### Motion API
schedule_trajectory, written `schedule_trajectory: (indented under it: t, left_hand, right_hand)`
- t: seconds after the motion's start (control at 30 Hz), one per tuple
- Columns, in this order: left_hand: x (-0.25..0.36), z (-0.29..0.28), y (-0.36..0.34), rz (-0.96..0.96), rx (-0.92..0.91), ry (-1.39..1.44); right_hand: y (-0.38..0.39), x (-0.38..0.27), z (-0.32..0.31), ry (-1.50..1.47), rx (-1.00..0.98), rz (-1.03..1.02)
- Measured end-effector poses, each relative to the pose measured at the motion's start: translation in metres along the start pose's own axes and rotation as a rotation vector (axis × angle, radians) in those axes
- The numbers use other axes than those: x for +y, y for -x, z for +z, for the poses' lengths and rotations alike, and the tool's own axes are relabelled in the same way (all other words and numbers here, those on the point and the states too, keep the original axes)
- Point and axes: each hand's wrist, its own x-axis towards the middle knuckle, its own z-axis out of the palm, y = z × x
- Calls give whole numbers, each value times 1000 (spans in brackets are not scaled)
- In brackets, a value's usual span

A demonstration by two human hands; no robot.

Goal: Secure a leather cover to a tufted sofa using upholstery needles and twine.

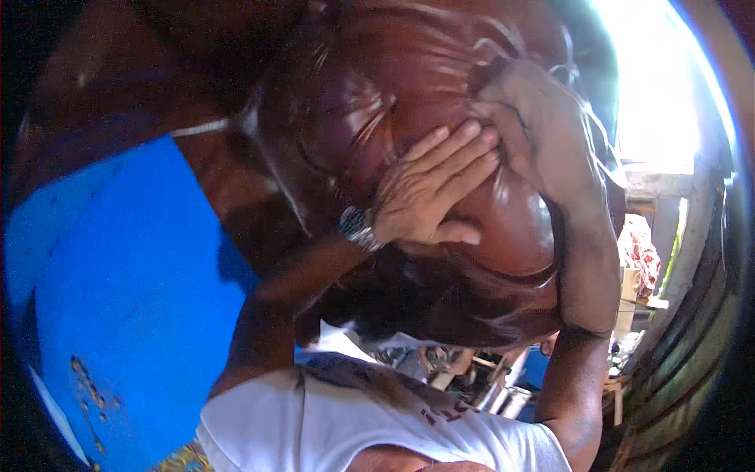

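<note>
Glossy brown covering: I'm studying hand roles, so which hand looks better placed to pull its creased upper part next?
Probably the right hand: it looks curled against the glossy brown covering, close to where it creases near the top. The left hand lies flat lower down, seemingly better suited to pressing.

The left forearm (303,275) rose slantwise to the right, and the left grip (432,189) lay palm down and flat, fingers (454,156) extended, thumb (456,233) spread away below them. The right forearm (590,244) stood nearly upright, wrist (572,189) bent leftward, the right grip (539,126) turned inward (its fingertips were hard to make out), its thumb just beside the left fingertips.
</note>
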Motion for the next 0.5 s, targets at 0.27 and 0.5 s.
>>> schedule_trajectory:
  t: [0.27,0.5]
  left_hand:
    - [-10,-30,-23,101,-66,-151]
    - [-29,-66,-71,87,-227,-151]
  right_hand:
    - [43,70,-44,318,384,-1]
    - [7,-39,-22,446,199,737]
